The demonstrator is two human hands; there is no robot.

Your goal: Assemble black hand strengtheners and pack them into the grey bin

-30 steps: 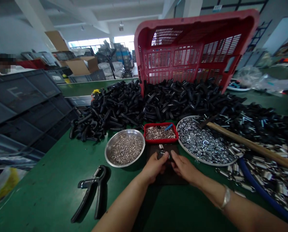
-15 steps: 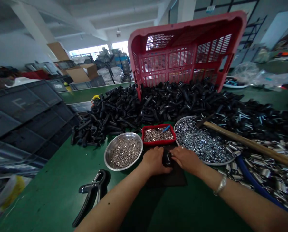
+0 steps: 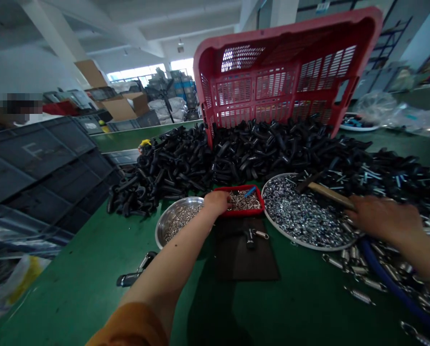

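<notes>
My left hand (image 3: 218,202) reaches into the left end of a red tray (image 3: 246,212) of small metal pins. Its fingers are curled at the pins; what they pinch is hidden. My right hand (image 3: 384,218) is closed round the wooden handle of a hammer (image 3: 330,194), whose head rests on a wide plate of small shiny metal parts (image 3: 301,216). Between my arms, a black T-shaped part (image 3: 250,238) lies on a dark mat (image 3: 246,269). A small coil spring (image 3: 260,234) sticks out from its right side.
A metal bowl of small rings (image 3: 181,221) stands at the left, partly behind my left arm. Black handles (image 3: 179,158) are heaped along the back before a tipped red crate (image 3: 254,91). Loose springs (image 3: 359,294) lie at the right. Grey crates (image 3: 38,163) are stacked left.
Both hands have left the black part on the mat. My left hand has moved up-left to the red tray, my right hand rightward onto the hammer handle. The view has shifted slightly.
</notes>
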